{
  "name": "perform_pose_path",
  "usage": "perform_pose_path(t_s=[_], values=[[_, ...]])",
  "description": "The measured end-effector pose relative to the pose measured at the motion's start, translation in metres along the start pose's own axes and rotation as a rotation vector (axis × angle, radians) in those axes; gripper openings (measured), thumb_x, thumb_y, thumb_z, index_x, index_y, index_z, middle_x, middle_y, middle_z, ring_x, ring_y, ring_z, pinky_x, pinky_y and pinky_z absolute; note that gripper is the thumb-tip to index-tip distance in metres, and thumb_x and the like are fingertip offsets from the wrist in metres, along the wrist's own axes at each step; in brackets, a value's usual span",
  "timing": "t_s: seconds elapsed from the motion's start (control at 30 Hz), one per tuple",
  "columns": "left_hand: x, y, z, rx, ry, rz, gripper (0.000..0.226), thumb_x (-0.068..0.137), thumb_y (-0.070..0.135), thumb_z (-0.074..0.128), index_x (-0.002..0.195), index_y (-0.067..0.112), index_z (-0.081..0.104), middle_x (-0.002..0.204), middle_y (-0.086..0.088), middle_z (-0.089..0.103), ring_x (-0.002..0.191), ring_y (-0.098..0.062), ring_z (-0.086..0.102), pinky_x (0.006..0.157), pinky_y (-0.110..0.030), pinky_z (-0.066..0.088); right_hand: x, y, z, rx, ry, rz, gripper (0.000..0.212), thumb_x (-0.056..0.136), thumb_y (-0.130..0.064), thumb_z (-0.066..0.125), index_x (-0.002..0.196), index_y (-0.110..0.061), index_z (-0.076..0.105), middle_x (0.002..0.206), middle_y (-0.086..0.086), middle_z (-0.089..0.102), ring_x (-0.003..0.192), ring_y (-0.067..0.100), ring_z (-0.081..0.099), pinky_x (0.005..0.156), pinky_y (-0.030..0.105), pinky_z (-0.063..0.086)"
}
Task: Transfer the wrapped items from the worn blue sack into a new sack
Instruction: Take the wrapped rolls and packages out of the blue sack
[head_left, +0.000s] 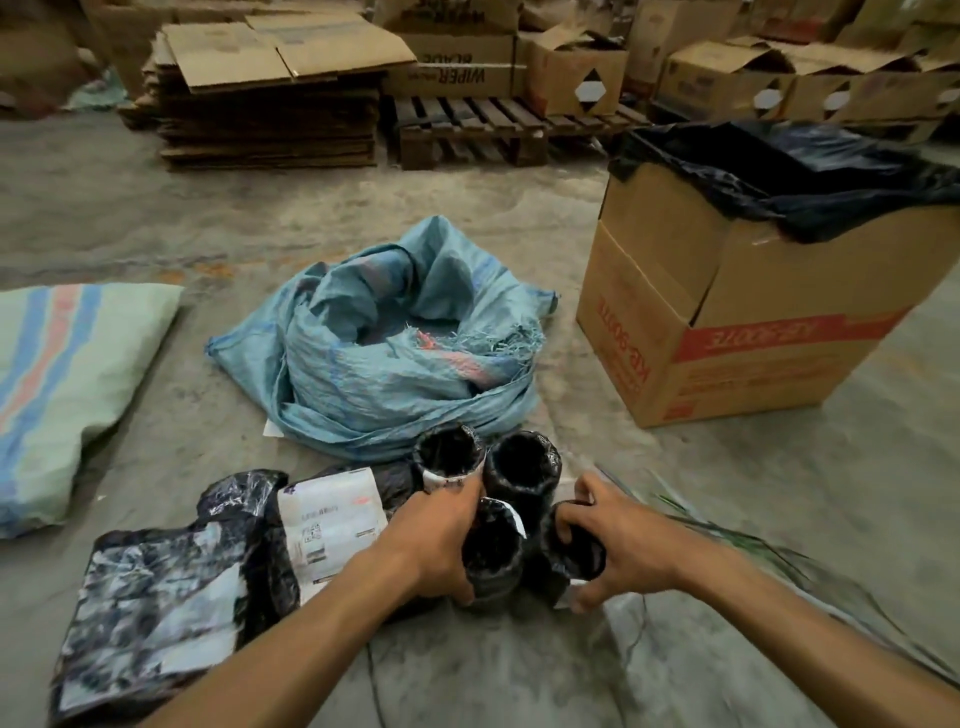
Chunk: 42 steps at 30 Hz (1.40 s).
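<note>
The worn blue sack (384, 358) lies crumpled and open on the concrete floor, frayed at its mouth. In front of it stand several black-wrapped cylindrical parcels (522, 470), upright and close together. My left hand (441, 535) grips the near-left wrapped cylinder (491, 545) from its left side. My right hand (618, 540) is closed on the near-right wrapped cylinder (569, 551), fingers over its top rim. Flat black-wrapped packages (156, 592) with a white shipping label (327, 525) lie to the left. A folded light-green sack with blue and red stripes (67, 384) rests at far left.
A cardboard box lined with a black plastic bag (727, 322) stands at right. Flattened cardboard (270, 104), a wooden pallet (467, 130) and more cartons (727, 78) line the back. Loose strings (737, 540) trail on the floor to the right of my hands.
</note>
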<state>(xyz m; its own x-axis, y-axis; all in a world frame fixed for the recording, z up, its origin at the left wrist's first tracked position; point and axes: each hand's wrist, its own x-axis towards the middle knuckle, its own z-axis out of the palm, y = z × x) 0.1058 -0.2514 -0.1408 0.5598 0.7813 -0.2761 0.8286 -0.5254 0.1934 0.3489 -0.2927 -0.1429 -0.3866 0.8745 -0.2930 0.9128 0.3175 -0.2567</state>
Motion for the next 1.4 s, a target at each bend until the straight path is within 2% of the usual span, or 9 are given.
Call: perform_pose_path(t_s=[0.27, 0.43, 0.57, 0.7, 0.8, 0.87, 1.03, 1.27, 1.4], values=[[0.004, -0.002, -0.02, 0.005, -0.018, -0.036, 0.101, 0.048, 0.09, 0.059, 0.123, 0.024, 0.048, 0.119, 0.004, 0.048, 0.109, -0.02, 0.048, 0.097, -0.039, 0.041, 0.022, 0.004, -0.041, 0.081, 0.076, -0.086, 0.052, 0.07, -0.074, 0.065, 0.088, -0.026, 0.057, 0.099, -0.011, 0.05, 0.087, 0.009, 0.053, 0.075, 0.036, 0.049], [0.037, -0.05, -0.063, -0.225, 0.322, -0.038, 0.044, 0.085, 0.062, 0.047, 0.076, 0.021, 0.06, 0.072, 0.005, 0.063, 0.068, -0.015, 0.057, 0.066, -0.037, 0.051, 0.082, -0.009, -0.085, 0.271, 0.409, -0.218, 0.032, 0.088, -0.056, 0.057, 0.096, -0.025, 0.057, 0.096, -0.007, 0.059, 0.091, 0.01, 0.054, 0.082, 0.032, 0.047], [0.08, -0.103, -0.09, -0.03, 0.594, -0.172, 0.04, 0.091, 0.06, 0.035, 0.105, 0.031, 0.059, 0.106, 0.002, 0.059, 0.104, -0.02, 0.054, 0.087, -0.04, 0.047, 0.161, -0.017, -0.113, 0.098, 0.41, -0.2, 0.064, 0.085, -0.066, 0.054, 0.133, -0.024, 0.047, 0.13, 0.001, 0.05, 0.122, 0.017, 0.046, 0.103, 0.037, 0.039], [0.113, -0.147, -0.101, 0.165, 0.164, -0.296, 0.074, 0.088, 0.069, 0.0, 0.149, 0.039, 0.028, 0.157, 0.002, 0.032, 0.149, -0.02, 0.015, 0.12, -0.049, 0.006, 0.233, -0.024, -0.125, -0.012, 0.299, -0.152, 0.103, 0.072, -0.085, 0.014, 0.152, -0.02, 0.028, 0.157, 0.007, 0.029, 0.147, 0.022, 0.021, 0.121, 0.044, 0.014], [0.113, -0.167, -0.103, 0.26, -0.152, -0.319, 0.078, 0.095, 0.065, 0.002, 0.125, 0.021, 0.06, 0.131, -0.011, 0.061, 0.13, -0.027, 0.048, 0.117, -0.046, 0.021, 0.267, -0.021, -0.125, 0.051, -0.198, -0.134, 0.071, 0.095, -0.066, 0.022, 0.138, -0.017, 0.051, 0.145, 0.005, 0.049, 0.135, 0.024, 0.044, 0.114, 0.04, 0.027], [0.111, -0.176, -0.106, 0.318, -0.161, -0.338, 0.073, 0.1, 0.059, 0.011, 0.105, 0.012, 0.066, 0.119, -0.015, 0.065, 0.112, -0.032, 0.06, 0.099, -0.042, 0.042, 0.282, -0.022, -0.127, 0.088, -0.343, -0.121, 0.063, 0.099, -0.061, 0.026, 0.116, -0.017, 0.067, 0.124, 0.007, 0.065, 0.111, 0.027, 0.06, 0.099, 0.039, 0.044], [0.137, -0.194, -0.116, 0.6, -0.04, -0.235, 0.047, 0.097, 0.049, 0.039, 0.101, 0.012, 0.066, 0.109, -0.013, 0.068, 0.098, -0.034, 0.065, 0.079, -0.038, 0.049, 0.338, -0.047, -0.125, -0.139, 0.316, -0.251, 0.021, 0.092, -0.028, 0.045, 0.093, -0.021, 0.065, 0.091, 0.004, 0.07, 0.085, 0.026, 0.062, 0.084, 0.039, 0.042], [0.181, -0.226, -0.118, 0.534, -0.281, -0.472, 0.053, 0.091, 0.039, 0.047, 0.143, 0.037, 0.039, 0.137, -0.004, 0.055, 0.119, -0.027, 0.056, 0.093, -0.036, 0.046, 0.404, -0.045, -0.098, -0.107, -0.157, -0.133, 0.025, 0.084, -0.015, 0.054, 0.101, -0.014, 0.072, 0.102, 0.006, 0.072, 0.089, 0.027, 0.068, 0.08, 0.039, 0.058], [0.173, -0.243, -0.138, 0.748, -0.095, -0.65, 0.062, 0.101, 0.03, 0.034, 0.156, 0.031, 0.005, 0.137, -0.002, 0.055, 0.122, -0.024, 0.054, 0.082, -0.03, 0.038, 0.434, -0.057, -0.092, -0.122, -0.12, -0.153, 0.044, 0.092, -0.023, 0.053, 0.136, -0.022, 0.053, 0.135, 0.005, 0.058, 0.112, 0.029, 0.059, 0.087, 0.033, 0.049]])
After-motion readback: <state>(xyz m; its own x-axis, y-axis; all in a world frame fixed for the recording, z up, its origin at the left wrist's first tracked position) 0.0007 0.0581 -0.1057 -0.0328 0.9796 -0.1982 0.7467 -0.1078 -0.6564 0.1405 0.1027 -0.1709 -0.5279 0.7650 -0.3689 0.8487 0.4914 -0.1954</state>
